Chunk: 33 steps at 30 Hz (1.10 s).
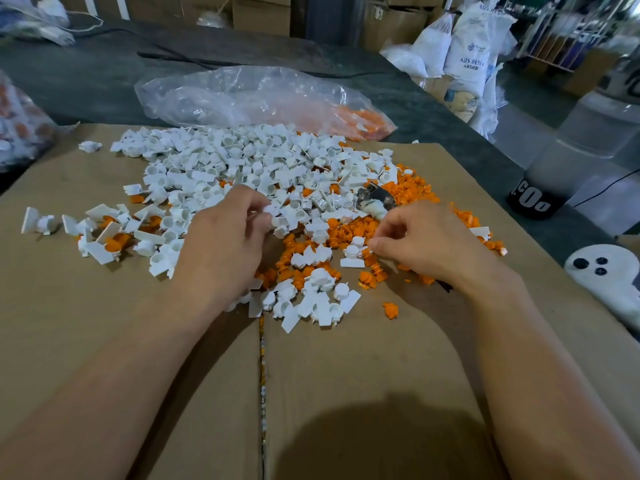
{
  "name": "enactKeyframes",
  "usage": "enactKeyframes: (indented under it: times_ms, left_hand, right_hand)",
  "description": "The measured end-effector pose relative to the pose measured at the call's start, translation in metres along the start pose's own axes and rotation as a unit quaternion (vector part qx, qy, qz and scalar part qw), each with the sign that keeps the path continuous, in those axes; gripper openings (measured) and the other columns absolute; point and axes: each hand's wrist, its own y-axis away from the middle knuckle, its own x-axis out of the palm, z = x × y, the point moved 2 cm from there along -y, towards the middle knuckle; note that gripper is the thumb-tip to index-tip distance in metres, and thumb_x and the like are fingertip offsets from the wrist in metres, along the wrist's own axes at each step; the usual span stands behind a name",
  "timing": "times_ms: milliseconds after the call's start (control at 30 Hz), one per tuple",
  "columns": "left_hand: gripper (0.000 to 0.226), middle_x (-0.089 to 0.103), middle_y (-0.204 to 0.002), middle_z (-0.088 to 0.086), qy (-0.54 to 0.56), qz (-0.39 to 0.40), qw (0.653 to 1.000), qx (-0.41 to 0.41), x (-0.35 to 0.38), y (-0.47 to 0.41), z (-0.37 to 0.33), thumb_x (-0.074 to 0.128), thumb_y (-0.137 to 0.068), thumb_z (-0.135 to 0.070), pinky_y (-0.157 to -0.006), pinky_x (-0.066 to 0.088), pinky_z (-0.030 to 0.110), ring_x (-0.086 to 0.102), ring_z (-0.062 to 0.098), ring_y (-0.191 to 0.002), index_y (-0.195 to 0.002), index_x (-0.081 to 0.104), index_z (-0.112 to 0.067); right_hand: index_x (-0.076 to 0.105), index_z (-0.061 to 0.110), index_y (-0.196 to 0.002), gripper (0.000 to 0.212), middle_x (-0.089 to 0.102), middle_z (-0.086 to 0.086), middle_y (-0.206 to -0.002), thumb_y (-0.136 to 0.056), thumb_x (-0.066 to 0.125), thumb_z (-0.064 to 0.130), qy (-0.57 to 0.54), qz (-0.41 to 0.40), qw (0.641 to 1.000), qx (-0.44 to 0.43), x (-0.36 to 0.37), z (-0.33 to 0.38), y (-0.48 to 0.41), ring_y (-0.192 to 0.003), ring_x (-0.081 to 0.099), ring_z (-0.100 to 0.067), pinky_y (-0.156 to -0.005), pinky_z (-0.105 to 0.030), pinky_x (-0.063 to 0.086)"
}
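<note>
Since white parts (221, 161) and orange inserts (349, 230) are spread loose on cardboard (346, 368), evidently for quick picking, left hand (225, 233), fingers curled, pinches one white piece (268, 210) above the heap's near edge; right hand (419, 237), curled over the orange inserts, grip contents indiscernible.

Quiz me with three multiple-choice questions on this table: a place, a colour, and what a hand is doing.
1. Where does the clear plastic bag lie?
A. beyond the pile of parts
B. under the forearms
C. on the floor

2. What colours are the small parts in the pile?
A. blue and green
B. white and orange
C. black and red

3. What is the left hand doing?
A. lying flat on the cardboard
B. lifting the bag
C. pinching a white part

Answers: 1 A, it lies behind the heap; 2 B, only white and orange pieces show; 3 C, its fingertips hold one white piece.
</note>
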Motion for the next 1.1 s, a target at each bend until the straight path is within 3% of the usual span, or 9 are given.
enactKeyframes:
  times_ms: [200, 300, 400, 500, 600, 700, 833, 967, 1100]
  left_hand:
    - [0.016, 0.053, -0.082, -0.022, 0.092, 0.010, 0.994, -0.050, 0.000, 0.002, -0.002, 0.066, -0.085, -0.019, -0.059, 0.034, -0.005, 0.051, -0.015, -0.072, -0.095, 0.055, -0.026]
    - [0.030, 0.054, -0.088, -0.021, 0.130, 0.020, 0.989, -0.068, -0.003, 0.003, -0.004, 0.067, -0.083, -0.020, -0.058, 0.039, 0.005, 0.056, -0.008, -0.076, -0.105, 0.052, -0.033]
    - [0.021, 0.058, -0.086, -0.014, 0.154, 0.029, 0.985, -0.074, -0.004, 0.003, -0.006, 0.069, -0.080, -0.021, -0.063, 0.042, 0.015, 0.059, 0.002, -0.075, -0.092, 0.059, -0.034]
    - [0.017, 0.065, -0.075, -0.008, 0.212, 0.050, 0.972, -0.092, -0.005, 0.004, -0.011, 0.076, -0.072, -0.024, -0.056, 0.049, 0.015, 0.062, 0.003, -0.062, -0.077, 0.063, -0.033]
    - [0.014, 0.066, -0.063, 0.000, 0.304, 0.082, 0.942, -0.114, -0.004, 0.007, -0.016, 0.076, -0.068, -0.016, -0.048, 0.048, 0.010, 0.065, 0.005, -0.050, -0.074, 0.066, -0.024]
    - [0.016, 0.068, -0.059, 0.000, 0.343, 0.110, 0.925, -0.121, -0.002, 0.009, -0.019, 0.072, -0.072, -0.008, -0.050, 0.050, 0.012, 0.068, 0.010, -0.053, -0.077, 0.068, -0.022]
    - [0.020, 0.070, -0.063, 0.002, 0.366, 0.125, 0.914, -0.123, -0.002, 0.011, -0.021, 0.067, -0.077, 0.000, -0.052, 0.050, 0.013, 0.068, 0.010, -0.055, -0.080, 0.069, -0.020]
    - [0.022, 0.065, -0.052, -0.003, 0.369, 0.114, 0.911, -0.141, -0.002, 0.011, -0.023, 0.062, -0.081, 0.007, -0.049, 0.049, 0.012, 0.067, 0.008, -0.052, -0.082, 0.068, -0.014]
    - [0.025, 0.066, -0.053, -0.003, 0.351, 0.104, 0.922, -0.131, -0.004, 0.012, -0.025, 0.063, -0.079, 0.007, -0.049, 0.050, 0.014, 0.067, 0.009, -0.052, -0.080, 0.069, -0.016]
  right_hand:
    - [0.064, 0.025, -0.079, 0.010, 0.051, 0.018, -0.069, -0.077, 0.072, 0.031, 0.037, 0.093, 0.995, 0.011, 0.002, 0.001, 0.004, -0.066, 0.047, 0.002, -0.057, -0.013, 0.035]
    - [0.066, 0.022, -0.088, 0.013, 0.049, 0.018, -0.070, -0.078, 0.072, 0.026, 0.054, 0.098, 0.994, 0.019, 0.003, 0.003, 0.004, -0.071, 0.047, -0.002, -0.056, -0.013, 0.033]
    - [0.061, 0.023, -0.083, 0.008, 0.047, 0.017, -0.071, -0.081, 0.069, 0.024, 0.071, 0.105, 0.992, 0.014, 0.004, 0.005, 0.005, -0.074, 0.046, -0.005, -0.056, -0.014, 0.033]
    - [0.060, 0.019, -0.079, 0.008, 0.050, 0.013, -0.073, -0.084, 0.065, 0.023, 0.044, 0.078, 0.996, 0.014, 0.000, 0.007, 0.005, -0.069, 0.046, -0.003, -0.057, -0.020, 0.037]
    - [0.056, 0.022, -0.077, 0.012, 0.058, 0.007, -0.071, -0.084, 0.065, 0.023, -0.082, 0.032, 0.996, 0.011, -0.002, 0.013, 0.008, -0.067, 0.057, -0.007, -0.062, -0.027, 0.047]
    - [0.060, 0.029, -0.077, 0.011, 0.060, 0.005, -0.070, -0.081, 0.068, 0.024, -0.190, -0.042, 0.980, -0.035, 0.001, 0.026, 0.010, -0.060, 0.056, -0.004, -0.061, -0.025, 0.050]
    - [0.067, 0.028, -0.095, 0.019, 0.058, 0.016, -0.078, -0.083, 0.066, 0.013, -0.254, -0.084, 0.959, -0.096, 0.010, 0.041, 0.013, -0.071, 0.055, 0.002, -0.071, -0.016, 0.049]
    - [0.058, 0.034, -0.076, 0.030, 0.058, 0.012, -0.071, -0.075, 0.074, 0.009, -0.328, -0.111, 0.932, -0.105, 0.017, 0.051, 0.017, -0.066, 0.056, 0.000, -0.063, -0.014, 0.049]
    - [0.058, 0.030, -0.069, 0.028, 0.059, 0.012, -0.064, -0.074, 0.075, 0.008, -0.309, -0.120, 0.936, -0.116, 0.021, 0.056, 0.019, -0.061, 0.056, 0.001, -0.056, -0.010, 0.046]
